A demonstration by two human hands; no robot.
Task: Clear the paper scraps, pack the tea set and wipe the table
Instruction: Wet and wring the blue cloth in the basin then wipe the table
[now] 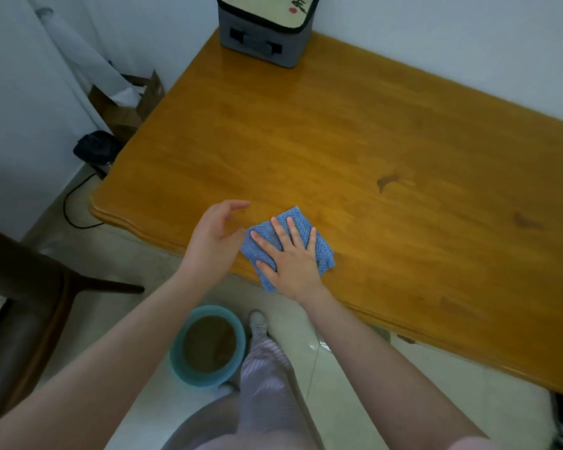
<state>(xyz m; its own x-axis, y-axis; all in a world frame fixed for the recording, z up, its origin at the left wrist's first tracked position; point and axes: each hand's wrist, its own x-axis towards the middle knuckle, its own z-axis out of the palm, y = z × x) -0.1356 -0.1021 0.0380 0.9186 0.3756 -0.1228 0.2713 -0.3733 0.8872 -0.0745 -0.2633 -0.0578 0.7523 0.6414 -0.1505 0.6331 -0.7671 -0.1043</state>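
Right hand [290, 261]: laid flat on the cloth, its fingers [281, 233] straight and spread. Nothing is clutched; the cloth is pressed down, seemingly so it can be driven across the wood.
Cloth [324, 251]: one, blue and folded, pinned beneath the right fingers at the near edge of the surface [338, 141], one corner overhanging toward the wrist.
Left hand [212, 241]: one, held just left of the cloth, its fingers [231, 206] loosely curled and empty — contact with the cloth cannot be told.
Dark marks [387, 181]: two, well beyond the right fingertips; no paper scraps are seen.
Case [264, 37]: one, grey, closed, far ahead of the fingertips — the tea set is judged packed.
Basin [202, 380]: one, teal, on the floor behind the wrists, probably kept near for rinsing.
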